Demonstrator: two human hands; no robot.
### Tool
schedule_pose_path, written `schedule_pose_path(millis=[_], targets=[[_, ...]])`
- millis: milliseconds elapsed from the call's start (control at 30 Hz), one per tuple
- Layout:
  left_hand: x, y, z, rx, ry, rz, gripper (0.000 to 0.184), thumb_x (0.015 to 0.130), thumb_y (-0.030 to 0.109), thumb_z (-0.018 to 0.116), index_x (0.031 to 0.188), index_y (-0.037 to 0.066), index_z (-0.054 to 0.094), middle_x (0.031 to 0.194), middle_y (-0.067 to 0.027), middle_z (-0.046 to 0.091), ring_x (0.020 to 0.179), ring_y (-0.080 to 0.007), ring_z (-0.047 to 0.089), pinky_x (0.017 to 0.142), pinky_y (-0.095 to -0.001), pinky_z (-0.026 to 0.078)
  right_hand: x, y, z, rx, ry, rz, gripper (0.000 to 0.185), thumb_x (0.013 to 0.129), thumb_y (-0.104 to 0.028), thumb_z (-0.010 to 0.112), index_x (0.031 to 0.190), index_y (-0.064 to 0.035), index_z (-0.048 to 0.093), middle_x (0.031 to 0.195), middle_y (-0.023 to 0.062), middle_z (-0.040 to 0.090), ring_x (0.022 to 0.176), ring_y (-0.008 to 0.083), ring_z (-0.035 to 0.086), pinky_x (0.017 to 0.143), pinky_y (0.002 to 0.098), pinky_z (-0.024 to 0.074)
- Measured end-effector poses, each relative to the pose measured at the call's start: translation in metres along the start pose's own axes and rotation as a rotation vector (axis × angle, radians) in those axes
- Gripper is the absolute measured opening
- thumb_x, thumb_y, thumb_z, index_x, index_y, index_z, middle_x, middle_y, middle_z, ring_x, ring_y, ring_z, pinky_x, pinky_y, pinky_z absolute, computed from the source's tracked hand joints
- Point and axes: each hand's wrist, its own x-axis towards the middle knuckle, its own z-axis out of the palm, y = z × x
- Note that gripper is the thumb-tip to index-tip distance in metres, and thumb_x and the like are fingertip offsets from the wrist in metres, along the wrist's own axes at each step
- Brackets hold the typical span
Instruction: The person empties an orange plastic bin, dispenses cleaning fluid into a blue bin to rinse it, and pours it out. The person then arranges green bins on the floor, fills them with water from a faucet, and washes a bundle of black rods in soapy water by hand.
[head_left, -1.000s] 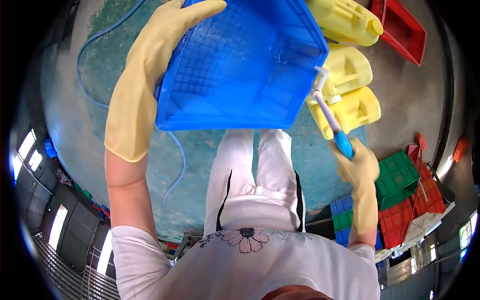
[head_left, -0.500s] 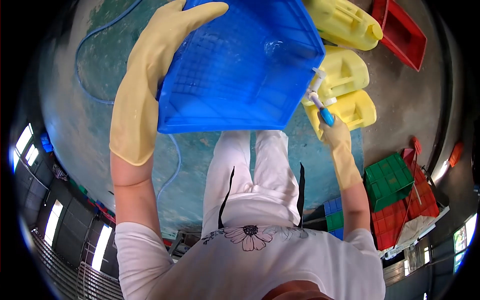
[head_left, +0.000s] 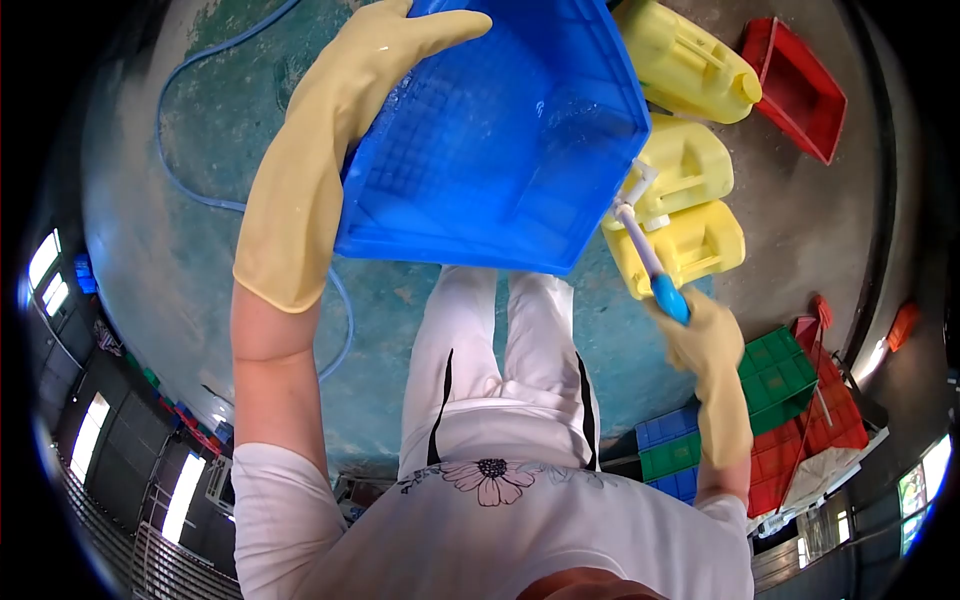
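My left hand [head_left: 400,40], in a long yellow rubber glove, grips the left rim of a blue plastic bin [head_left: 500,140]. Its thumb reaches over the inside, while the fingers behind the wall are hidden. The bin is tilted with its hollow toward me and looks wet inside. At the right, my gloved right hand [head_left: 705,335] is closed round the blue grip of a white-handled brush [head_left: 645,250]. The brush's white head is by the bin's right wall; its bristles are hard to make out.
Yellow jerrycans [head_left: 690,60] lie right of the bin, near a red crate [head_left: 800,90]. Green [head_left: 780,375] and red crates [head_left: 835,400] stand at the lower right. A blue hose [head_left: 175,165] curves across the green floor at the left.
My right hand has drawn the brush down and to the right, toward me. My left hand and the bin have shifted slightly right and the bin's tilt has changed a little.
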Motion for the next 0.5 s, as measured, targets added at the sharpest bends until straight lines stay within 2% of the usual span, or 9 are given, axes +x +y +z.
schedule_pose_path(millis=[100, 200, 233, 300, 333, 467, 500], targets=[[0.0, 0.001, -0.002, -0.005, 0.001, 0.005, 0.058, 0.083, 0.045, 0.077, 0.119, 0.0, 0.069, 0.104, -0.0126, 0.073, 0.089, -0.0214, 0.071, 0.082, -0.0326, 0.055, -0.053, 0.002, -0.028, -0.009, 0.01, -0.018, 0.041, 0.086, -0.051, 0.076, 0.081, -0.0102, 0.069, 0.056, 0.0071, 0.062, 0.046, 0.0188, 0.061, 0.052, 0.0319, 0.0481], [0.001, 0.0, -0.002, -0.011, 0.0, 0.011, 0.058, 0.083, 0.044, 0.077, 0.12, -0.001, 0.069, 0.105, -0.0133, 0.073, 0.09, -0.0221, 0.071, 0.083, -0.033, 0.055, -0.053, 0.014, -0.03, 0.023, 0.05, 0.001, 0.04, 0.086, -0.047, 0.077, 0.08, -0.0082, 0.067, 0.054, 0.0064, 0.06, 0.042, 0.0174, 0.058, 0.049, 0.0309, 0.047], [0.0, -0.001, -0.002, -0.013, 0.001, 0.012, 0.059, 0.083, 0.044, 0.077, 0.12, -0.001, 0.068, 0.105, -0.0136, 0.073, 0.09, -0.0223, 0.071, 0.083, -0.0332, 0.055, -0.046, 0.019, -0.026, 0.02, 0.054, 0.005, 0.04, 0.086, -0.047, 0.077, 0.08, -0.0082, 0.067, 0.054, 0.0064, 0.06, 0.042, 0.0174, 0.058, 0.049, 0.0309, 0.047], [-0.002, -0.003, -0.002, -0.015, 0.005, 0.015, 0.059, 0.083, 0.043, 0.077, 0.121, -0.001, 0.068, 0.106, -0.0141, 0.073, 0.09, -0.0228, 0.071, 0.084, -0.0335, 0.055, -0.016, 0.027, -0.011, 0.275, 0.07, 0.149, 0.04, 0.088, -0.044, 0.075, 0.08, -0.0056, 0.066, 0.054, 0.0058, 0.058, 0.043, 0.017, 0.058, 0.049, 0.0314, 0.0467], [-0.002, -0.004, -0.002, -0.018, 0.005, 0.018, 0.059, 0.083, 0.043, 0.077, 0.121, -0.001, 0.067, 0.106, -0.0144, 0.073, 0.091, -0.023, 0.071, 0.084, -0.0336, 0.056, -0.002, 0.031, -0.003, 0.355, 0.088, 0.142, 0.039, 0.089, -0.041, 0.073, 0.081, -0.0038, 0.066, 0.057, 0.006, 0.059, 0.047, 0.016, 0.06, 0.051, 0.0319, 0.0467], [-0.001, -0.002, -0.002, -0.038, 0.002, 0.006, 0.059, 0.083, 0.042, 0.077, 0.12, -0.002, 0.067, 0.106, -0.0149, 0.073, 0.092, -0.023, 0.071, 0.084, -0.0338, 0.056, 0.064, 0.037, 0.04, 0.413, 0.06, 0.124, 0.031, 0.09, -0.034, 0.074, 0.085, -0.0045, 0.067, 0.063, 0.004, 0.06, 0.049, 0.014, 0.057, 0.049, 0.0291, 0.045], [-0.001, -0.002, -0.003, -0.05, -0.01, -0.012, 0.058, 0.083, 0.042, 0.078, 0.119, -0.002, 0.067, 0.105, -0.0149, 0.073, 0.093, -0.0225, 0.071, 0.084, -0.0337, 0.056, 0.09, 0.049, 0.056, 0.334, 0.058, 0.06, 0.029, 0.091, -0.033, 0.074, 0.087, -0.0051, 0.068, 0.064, 0.0041, 0.061, 0.051, 0.0142, 0.058, 0.05, 0.0294, 0.0455]])
